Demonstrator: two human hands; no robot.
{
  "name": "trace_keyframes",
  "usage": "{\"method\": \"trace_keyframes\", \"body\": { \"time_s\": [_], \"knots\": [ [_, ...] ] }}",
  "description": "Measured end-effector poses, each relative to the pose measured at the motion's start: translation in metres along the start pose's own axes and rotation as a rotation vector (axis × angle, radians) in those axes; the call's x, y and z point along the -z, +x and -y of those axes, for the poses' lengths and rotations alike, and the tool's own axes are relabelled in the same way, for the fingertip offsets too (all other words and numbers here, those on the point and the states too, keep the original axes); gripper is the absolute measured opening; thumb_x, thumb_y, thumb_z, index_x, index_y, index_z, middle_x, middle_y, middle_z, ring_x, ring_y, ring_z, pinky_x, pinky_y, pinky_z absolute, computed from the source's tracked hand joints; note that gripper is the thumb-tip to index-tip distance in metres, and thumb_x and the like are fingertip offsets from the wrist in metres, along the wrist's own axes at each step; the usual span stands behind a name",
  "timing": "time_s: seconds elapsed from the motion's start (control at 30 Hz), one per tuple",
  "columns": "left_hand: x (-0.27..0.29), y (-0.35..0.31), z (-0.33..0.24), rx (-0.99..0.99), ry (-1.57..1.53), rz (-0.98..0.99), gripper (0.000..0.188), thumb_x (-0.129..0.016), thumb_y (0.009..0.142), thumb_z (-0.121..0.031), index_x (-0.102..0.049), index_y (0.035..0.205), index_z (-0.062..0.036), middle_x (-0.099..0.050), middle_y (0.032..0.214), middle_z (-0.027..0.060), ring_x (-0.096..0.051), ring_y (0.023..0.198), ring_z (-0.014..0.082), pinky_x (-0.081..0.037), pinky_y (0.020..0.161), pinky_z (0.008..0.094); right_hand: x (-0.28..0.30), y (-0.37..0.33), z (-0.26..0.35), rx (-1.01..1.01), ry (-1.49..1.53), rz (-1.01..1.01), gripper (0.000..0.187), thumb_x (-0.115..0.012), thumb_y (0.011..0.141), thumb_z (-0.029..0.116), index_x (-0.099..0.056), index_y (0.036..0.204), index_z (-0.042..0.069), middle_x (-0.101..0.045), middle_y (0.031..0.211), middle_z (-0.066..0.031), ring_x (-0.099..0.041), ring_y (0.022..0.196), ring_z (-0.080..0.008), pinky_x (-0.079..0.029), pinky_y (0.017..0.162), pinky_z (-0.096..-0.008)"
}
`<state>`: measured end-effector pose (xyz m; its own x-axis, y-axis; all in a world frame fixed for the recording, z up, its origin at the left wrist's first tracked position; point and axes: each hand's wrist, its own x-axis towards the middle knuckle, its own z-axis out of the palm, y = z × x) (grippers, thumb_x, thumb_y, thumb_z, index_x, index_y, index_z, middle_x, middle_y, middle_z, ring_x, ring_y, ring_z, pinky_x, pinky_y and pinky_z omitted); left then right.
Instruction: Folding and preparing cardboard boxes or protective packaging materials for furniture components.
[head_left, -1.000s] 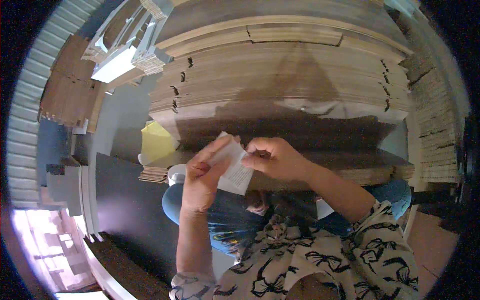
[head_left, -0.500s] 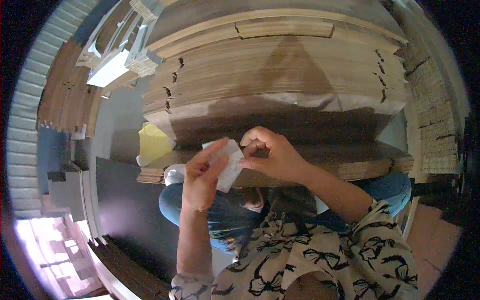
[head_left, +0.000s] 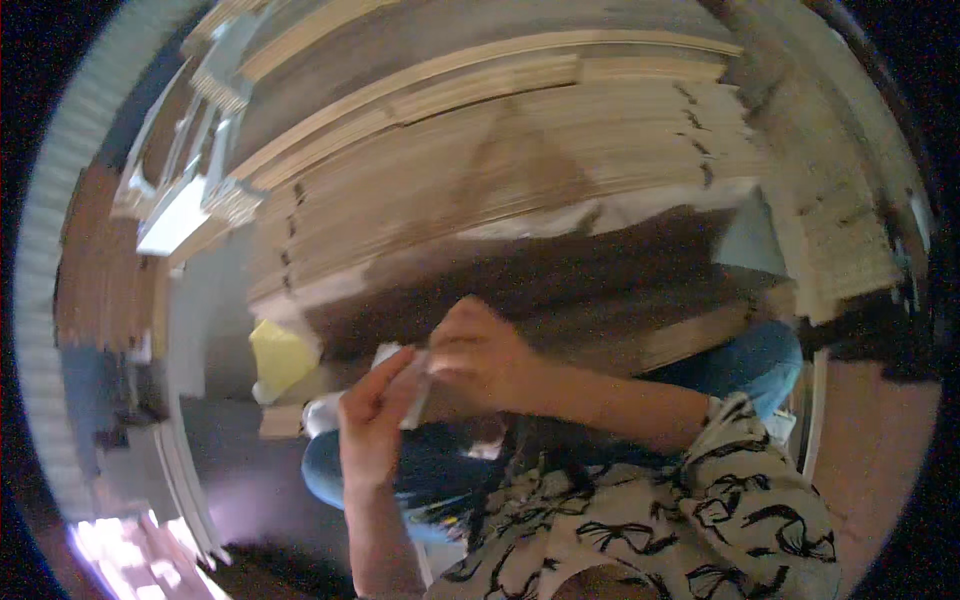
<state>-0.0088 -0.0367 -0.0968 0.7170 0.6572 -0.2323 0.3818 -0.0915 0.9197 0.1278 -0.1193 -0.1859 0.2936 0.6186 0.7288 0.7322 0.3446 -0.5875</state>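
A small white paper slip (head_left: 413, 408) with faint print is pinched between the thumb and fingers of my left hand (head_left: 370, 428). Close against its right edge, my right hand (head_left: 482, 358) has its fingers curled in a pinch at the paper. Motion blurs the fingertips, and whether it is one slip or several I cannot tell. Both hands are above my lap, in front of a low stack of flat cardboard (head_left: 700, 335). Behind it rises a tall stack of flat cardboard sheets (head_left: 420, 190), with my shadow falling across it.
To the left of the low stack lie a yellow sheet (head_left: 282, 360) and a white rolled item (head_left: 322, 414). More cardboard piles stand at the right (head_left: 840, 240) and far left (head_left: 110, 260). A pale rack-like stack (head_left: 180, 215) is at the upper left.
The view has tilted and shifted, so the stacks sit slanted. Both hands appear lower and further left, and the right hand has closed in over the slip's edge.
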Motion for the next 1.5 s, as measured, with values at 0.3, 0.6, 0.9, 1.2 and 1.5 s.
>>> {"method": "trace_keyframes", "body": {
  "time_s": [0.3,0.6,0.9,1.2,1.5],
  "knots": [
    [0.021,0.038,0.054,0.257,-0.608,-0.089,0.065,-0.03,0.091,-0.052,-0.052,0.113,0.0053,-0.058,0.104,0.0137,-0.055,0.095,0.0225,-0.043,0.085,0.0349,0.092,-0.02,-0.02,-0.667,0.156,-0.018,0.007,-0.062,0.078,0.014,-0.06,0.083,0.009,-0.059,0.084,-0.0077,-0.057,0.081,-0.0203,-0.047,0.07,-0.0325],
    [0.018,0.051,0.073,0.284,-0.55,-0.1,0.059,-0.035,0.091,-0.047,-0.052,0.111,0.0055,-0.057,0.103,0.0123,-0.055,0.091,0.0214,-0.046,0.08,0.0356,0.381,-0.169,-0.192,-0.972,-0.829,-0.323,0.016,-0.069,0.07,0.017,-0.059,0.078,0.007,-0.06,0.067,-0.0081,-0.057,0.061,-0.0177,-0.045,0.057,-0.0318],
    [-0.007,0.058,0.049,0.251,-0.411,-0.075,0.056,-0.035,0.092,-0.044,-0.051,0.113,0.0057,-0.056,0.103,0.0124,-0.054,0.093,0.0228,-0.045,0.083,0.036,0.413,-0.184,-0.241,-0.952,-0.712,-0.424,0.018,-0.068,0.071,0.018,-0.058,0.075,0.004,-0.06,0.069,-0.0086,-0.057,0.062,-0.0201,-0.045,0.06,-0.0311],
    [-0.056,0.035,-0.026,0.197,0.204,-0.189,0.044,-0.024,0.097,-0.026,-0.051,0.117,0.0021,-0.058,0.111,0.0137,-0.055,0.1,0.0233,-0.04,0.089,0.0305,0.434,-0.18,-0.239,-1.28,-1.039,-0.465,0.041,-0.064,0.074,0.042,-0.064,0.096,0.007,-0.064,0.082,-0.0115,-0.059,0.072,-0.0259,-0.045,0.068,-0.0333],
    [-0.043,0.039,-0.013,0.178,0.356,-0.165,0.036,-0.029,0.091,-0.009,-0.053,0.118,-0.004,-0.06,0.108,0.0148,-0.058,0.094,0.0257,-0.044,0.086,0.0328,0.425,-0.177,-0.255,-1.259,-0.635,-0.81,0.032,-0.07,0.07,0.037,-0.068,0.082,0.008,-0.063,0.072,-0.0037,-0.057,0.064,-0.0147,-0.044,0.056,-0.0305]
  ]
}}
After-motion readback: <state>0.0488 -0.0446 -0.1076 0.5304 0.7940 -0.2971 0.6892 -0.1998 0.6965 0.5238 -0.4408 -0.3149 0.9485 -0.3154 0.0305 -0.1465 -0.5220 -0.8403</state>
